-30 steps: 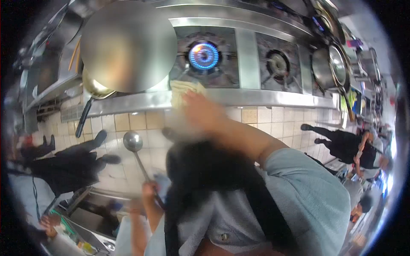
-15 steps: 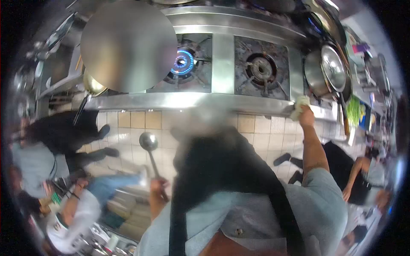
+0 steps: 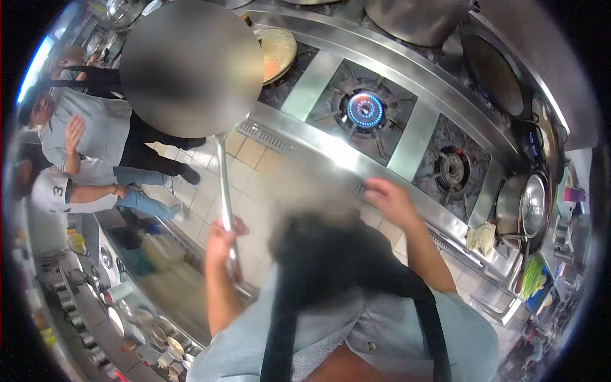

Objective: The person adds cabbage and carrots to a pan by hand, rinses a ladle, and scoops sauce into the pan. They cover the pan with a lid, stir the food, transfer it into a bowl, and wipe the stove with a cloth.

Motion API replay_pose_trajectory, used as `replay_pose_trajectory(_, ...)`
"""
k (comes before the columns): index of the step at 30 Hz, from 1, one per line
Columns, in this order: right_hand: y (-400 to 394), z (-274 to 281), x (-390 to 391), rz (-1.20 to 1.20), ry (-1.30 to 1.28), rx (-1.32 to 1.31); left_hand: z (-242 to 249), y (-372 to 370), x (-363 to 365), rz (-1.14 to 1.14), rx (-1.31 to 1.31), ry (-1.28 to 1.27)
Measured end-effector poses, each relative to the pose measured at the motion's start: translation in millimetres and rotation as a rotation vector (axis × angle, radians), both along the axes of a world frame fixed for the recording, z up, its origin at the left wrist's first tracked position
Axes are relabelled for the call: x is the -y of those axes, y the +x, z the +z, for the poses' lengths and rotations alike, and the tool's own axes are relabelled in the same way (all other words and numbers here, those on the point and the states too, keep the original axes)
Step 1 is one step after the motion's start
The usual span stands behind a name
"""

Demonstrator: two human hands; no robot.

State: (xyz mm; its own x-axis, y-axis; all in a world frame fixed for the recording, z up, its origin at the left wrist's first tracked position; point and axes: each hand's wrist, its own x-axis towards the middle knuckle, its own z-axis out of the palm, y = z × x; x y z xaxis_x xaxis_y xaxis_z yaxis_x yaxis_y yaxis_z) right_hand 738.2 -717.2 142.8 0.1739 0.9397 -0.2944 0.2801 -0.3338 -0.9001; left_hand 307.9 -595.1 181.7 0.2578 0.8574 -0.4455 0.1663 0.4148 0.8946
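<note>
My left hand [image 3: 223,239] is closed around the long metal handle of a ladle [image 3: 224,184], held upright in front of the stove; a blurred round patch hides its far end. My right hand [image 3: 387,201] is by the stove's front edge, fingers partly spread, holding nothing. Beyond it a burner [image 3: 365,109] burns with a blue flame and no pan on it. The burner to its right [image 3: 452,167] shows no flame. A pale folded cloth [image 3: 481,239] lies on the stove's front edge at the right.
A pan with food [image 3: 277,56] sits at the back left. Pots and a lid [image 3: 533,207] stand at the right, near green vegetables [image 3: 532,278]. Two people [image 3: 89,127] stand at the left. Below them runs a counter with bowls [image 3: 118,320].
The view has turned and shifted. My right hand has let go of the cloth and moved left, away from it. My left hand still holds the ladle, now raised toward the stove.
</note>
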Motion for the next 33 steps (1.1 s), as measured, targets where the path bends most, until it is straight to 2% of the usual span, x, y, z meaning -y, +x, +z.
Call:
replay_pose_trajectory(2,-48.3,29.0,-51.6,0.308,0.090,-0.062,8.3,11.1,-35.9,-0.131,0.145,0.178)
replay_pose_trajectory(4,-97.5,55.3,-99.6,0.575,0.103,0.143,18.0,32.8,-81.5,-0.208,0.184,0.247)
replay_pose_trajectory(6,-142.0,43.8,-134.8,0.453,0.314,-0.204,42.2,69.7,-112.3,-0.278,0.175,0.337)
replay_pose_trajectory(8,-175.7,46.6,-169.2,0.433,0.517,-0.245,61.0,107.1,-135.0,-0.356,0.220,0.406)
replay_pose_trajectory(9,-171.3,71.5,-171.8,0.363,0.523,-0.202,53.6,121.1,-148.6,-0.415,0.209,0.439)
replay_pose_trajectory(11,-173.6,139.6,-172.1,0.163,0.239,-0.541,55.0,139.6,-177.5,-0.540,0.256,0.473)
replay_pose_trajectory(12,-173.0,130.7,-174.6,0.119,0.246,-0.526,55.7,144.7,-192.2,-0.598,0.273,0.514)
replay_pose_trajectory(14,-166.8,97.9,-173.4,-0.219,0.365,-0.393,48.0,152.3,-217.2,-0.661,0.341,0.536)
replay_pose_trajectory(16,-144.2,92.0,-152.5,-0.496,-0.001,-0.586,41.4,153.9,-239.7,-0.662,0.196,0.514)
replay_pose_trajectory(18,-128.3,29.0,-117.7,-0.436,0.332,0.647,28.3,155.5,-277.3,-0.668,0.155,0.582)
replay_pose_trajectory(20,-131.1,70.5,-89.5,-0.668,-0.071,0.113,29.8,157.7,-309.7,-0.601,-0.012,0.618)
replay_pose_trajectory(23,-138.9,34.9,-57.6,-0.855,-0.077,0.026,11.7,166.9,-365.9,-0.510,-0.149,0.733)
replay_pose_trajectory(25,-144.5,21.0,-43.4,-0.952,-0.078,-0.016,-3.8,171.4,-401.1,-0.549,-0.272,1.119)
replay_pose_trajectory(27,-154.3,32.1,-46.2,-1.056,-0.087,-0.062,-17.9,180.4,-426.6,-0.536,-0.435,1.215)
replay_pose_trajectory(29,-161.1,34.5,-49.1,-1.087,-0.085,-0.104,-15.7,191.1,-445.4,-0.633,-0.561,1.232)
replay_pose_trajectory(31,-171.3,19.5,-43.7,-1.242,0.052,-0.185,-10.5,204.1,-454.9,-0.676,-0.658,1.169)
replay_pose_trajectory(33,-189.3,20.4,-43.9,-1.360,0.065,-0.148,-8.9,209.1,-459.2,-0.772,-0.742,1.106)
